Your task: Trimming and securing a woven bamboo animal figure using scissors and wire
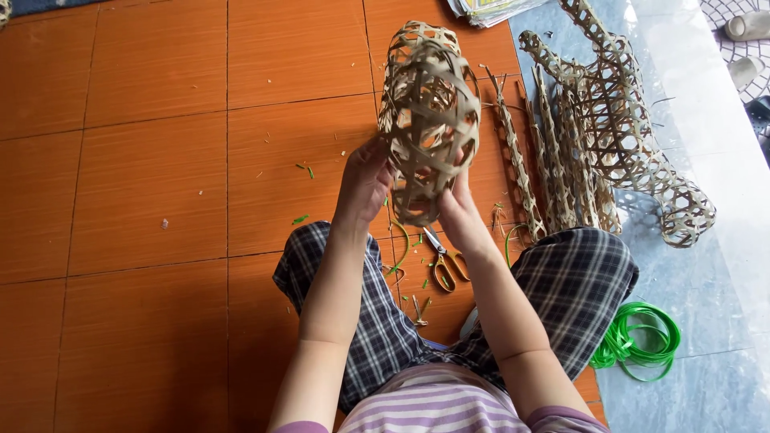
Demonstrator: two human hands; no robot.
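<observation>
Where the two forearms rise from a lap in dark checked trousers, held up above the orange-brown tiled floor (pixel 144 184): an oval open-weave basket of pale bamboo strips (pixel 429 120), lifted clear of the tiles and tilted with its narrow end pointing away. Left hand (pixel 365 184) curled against the basket's lower left side, fingers closed onto the woven strips, thumb side toward the lattice. Right hand (pixel 459 212) pressed to the basket's underside, fingers wrapped up behind the weave and partly hidden by it, so gripping the basket though the exact finger hold cannot be told. Just below the basket, on the tiles between the knees, small scissors with yellow-orange handles (pixel 443 261), blades pointing up toward the hands, lying apart from both. Beside the scissors and near the left knee, thin curls of green strip and short pale offcuts. Scattered further left over the tiles, a few tiny green scraps (pixel 305 169). To the right of the basket, a row of narrow flat woven bamboo bands (pixel 553 160) laid side by side, reaching from the right knee away across the tiles. Beyond those, a large curved piece of open bamboo lattice (pixel 642 152) lying partly on grey glossy flooring (pixel 722 289). Near the right knee, on that grey flooring, a loose coil of bright green plastic strapping (pixel 642 341). At the bottom edge, a purple and white striped top.
</observation>
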